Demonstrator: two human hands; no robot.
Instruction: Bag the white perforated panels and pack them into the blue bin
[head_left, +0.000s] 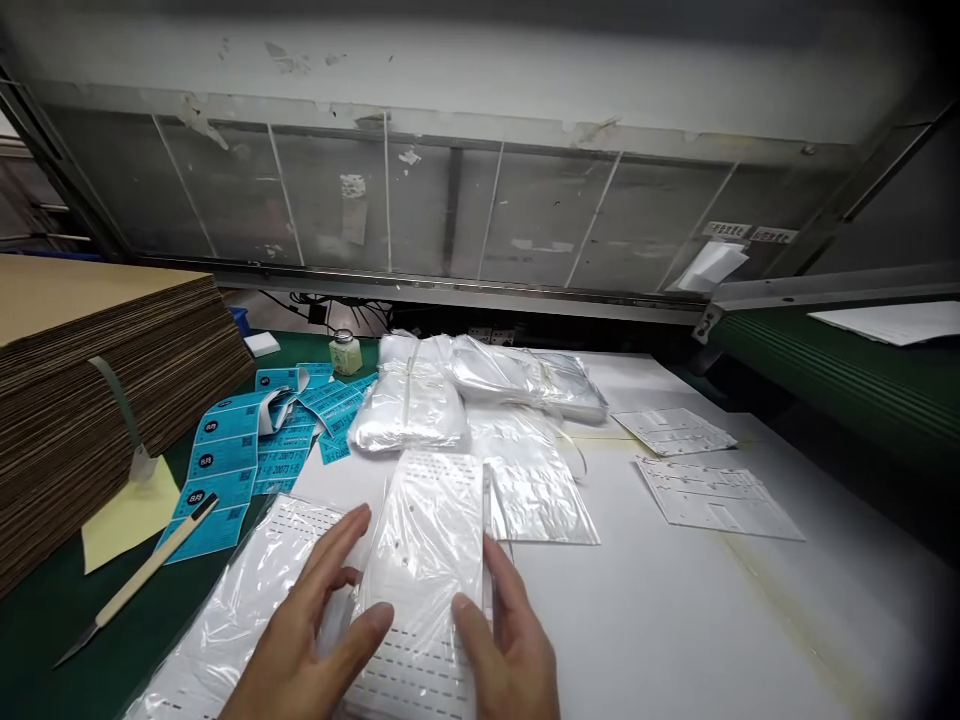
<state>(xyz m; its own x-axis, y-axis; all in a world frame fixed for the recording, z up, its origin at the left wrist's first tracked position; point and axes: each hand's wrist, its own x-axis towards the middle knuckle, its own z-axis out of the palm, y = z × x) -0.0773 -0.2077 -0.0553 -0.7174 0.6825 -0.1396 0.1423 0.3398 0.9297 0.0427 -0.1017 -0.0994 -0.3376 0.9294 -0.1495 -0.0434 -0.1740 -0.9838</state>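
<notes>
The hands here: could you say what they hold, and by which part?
The left hand and right hand hold a clear plastic bag at its side edges.

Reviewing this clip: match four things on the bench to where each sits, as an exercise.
Things
1. White perforated sheet in clear plastic bag
2. Stack of brown corrugated cardboard sheets
3. Cream-handled craft knife
4. Small glass bottle

Places
A. On green bench top, handle over blue printed labels
B. Between the left hand and right hand
C. Behind the labels
D. At the far left

Pairs: 1-B, 2-D, 3-A, 4-C

Rightward, white tabletop gives the right hand passage; plastic bundles block ahead.
</notes>
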